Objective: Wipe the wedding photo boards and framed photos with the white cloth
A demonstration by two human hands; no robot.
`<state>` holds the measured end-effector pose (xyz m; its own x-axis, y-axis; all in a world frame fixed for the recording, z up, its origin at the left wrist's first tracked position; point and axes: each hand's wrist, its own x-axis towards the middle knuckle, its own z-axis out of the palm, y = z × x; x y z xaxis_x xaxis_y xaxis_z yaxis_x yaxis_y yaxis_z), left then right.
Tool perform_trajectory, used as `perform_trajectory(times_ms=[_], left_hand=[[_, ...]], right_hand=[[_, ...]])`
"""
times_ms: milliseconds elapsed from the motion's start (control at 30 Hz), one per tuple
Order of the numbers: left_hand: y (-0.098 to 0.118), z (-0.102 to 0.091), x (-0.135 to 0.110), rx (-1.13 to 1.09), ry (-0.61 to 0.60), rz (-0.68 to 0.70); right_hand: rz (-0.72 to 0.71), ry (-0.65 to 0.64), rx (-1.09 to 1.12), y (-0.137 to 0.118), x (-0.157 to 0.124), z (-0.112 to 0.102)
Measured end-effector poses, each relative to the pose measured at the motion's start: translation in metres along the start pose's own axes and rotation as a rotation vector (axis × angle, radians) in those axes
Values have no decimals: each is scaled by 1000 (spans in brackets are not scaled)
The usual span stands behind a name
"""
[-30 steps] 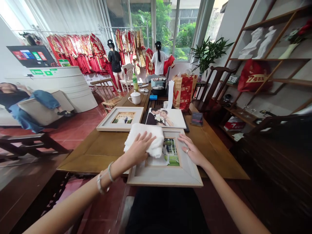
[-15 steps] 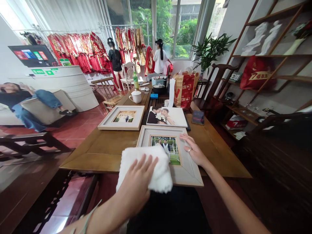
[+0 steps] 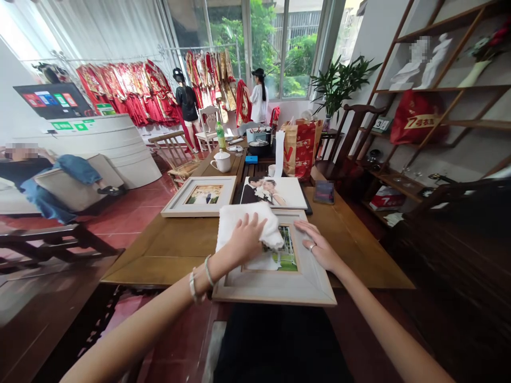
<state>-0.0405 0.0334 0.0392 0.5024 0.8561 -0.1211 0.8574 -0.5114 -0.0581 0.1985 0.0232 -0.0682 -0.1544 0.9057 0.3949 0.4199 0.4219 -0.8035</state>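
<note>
A picture frame (image 3: pixel 315 282) with a wide pale border lies face up at the table's near edge, its front side overhanging. Inside it is a photo (image 3: pixel 288 255) of people outdoors, partly covered. My left hand (image 3: pixel 246 238) holds a folded white towel (image 3: pixel 231 223) against the frame's upper left part and the photo, fingers spread over the cloth. On the frame's right border, my right hand (image 3: pixel 317 246) rests with its fingers stretched out and a ring on one finger.
Beyond lie a second framed photo (image 3: pixel 175 205) and a white-edged wedding print (image 3: pixel 293 194). Farther back stand a lidded white mug (image 3: pixel 222 161), a green bottle (image 3: pixel 221 135) and a red-and-tan paper bag (image 3: pixel 301 146). A dark phone-like slab (image 3: pixel 323 192) sits at right. Several people are across the room.
My left hand has pushed the towel up and away across the frame, from its lower left to its upper part. The right hand stays on the right border.
</note>
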Motion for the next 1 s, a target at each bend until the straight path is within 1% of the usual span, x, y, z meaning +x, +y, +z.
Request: perform_trajectory(times_ms=[100,200,267,300,333,367,433,500,600,700,767,833,867,933,1000], left_hand=[[22,2,-50,-3,-86,25],[43,-4,-100,2,-277,3],[52,-11,-122,-51,-389,56],[54,-13,-127,-86,-411,90],[56,-14,-129,-118,-410,118],[56,-13,-127,-139,-381,132],[55,-7,-113,-131,-274,118],[51,3,-88,-71,-145,81],[40,14,-42,32,21,25],[27,15,-1,57,110,-8],[22,13,17,57,136,-5],[23,11,23,52,129,12],[25,11,21,47,111,28],[34,9,6,35,58,79],[47,5,-22,17,-7,168]], right_hand=[[20,3,9,-1,1,1],[34,8,12,-1,1,1],[46,13,12,-1,1,1],[51,14,13,-1,1,1],[53,14,14,-1,1,1],[53,14,14,-2,1,1],[43,12,9,-2,1,1],[33,4,0,-3,0,0],[35,-12,-9,-4,0,-1],[50,-7,-10,-4,0,-1],[53,2,-8,-4,0,-1],[56,12,-4,-4,0,-1],[61,17,-2,-5,0,-1],[70,24,4,-5,0,0],[74,28,12,-5,0,0]])
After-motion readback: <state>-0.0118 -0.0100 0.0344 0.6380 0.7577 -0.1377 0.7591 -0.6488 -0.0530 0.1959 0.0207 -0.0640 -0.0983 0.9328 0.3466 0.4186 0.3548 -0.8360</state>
